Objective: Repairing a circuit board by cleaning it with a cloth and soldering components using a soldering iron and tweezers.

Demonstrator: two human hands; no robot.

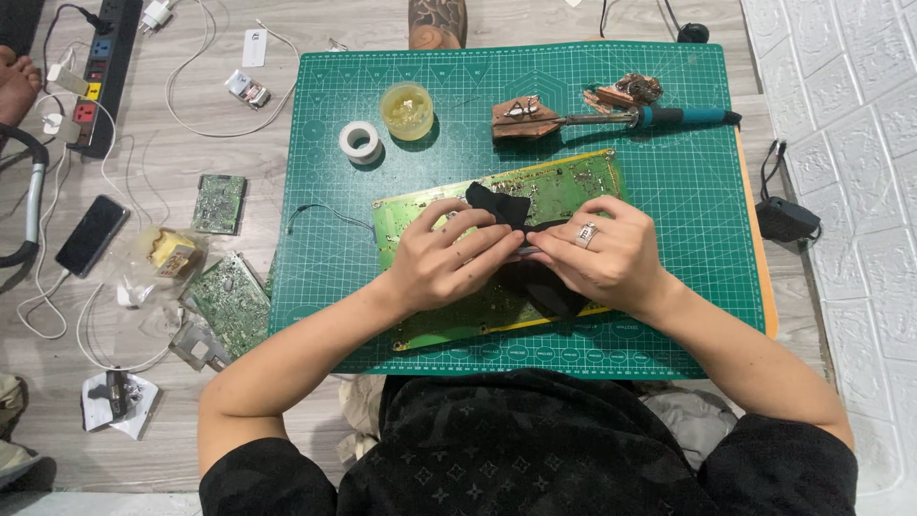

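Both the left hand (447, 260) and right hand (600, 256) pinch black cloth (506, 212) over circuit board (573, 182).

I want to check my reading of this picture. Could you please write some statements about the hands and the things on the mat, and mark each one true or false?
1. Both hands, left hand and right hand, hold a black cloth over the green circuit board. True.
2. The soldering iron is in the right hand. False: it lies on the green cutting mat, beyond the board.
3. A roll of white tape sits beside a round yellowish tub. True.
4. The black phone lies on the mat. False: it lies on the floor, left of the mat.
5. The right hand wears a ring. True.
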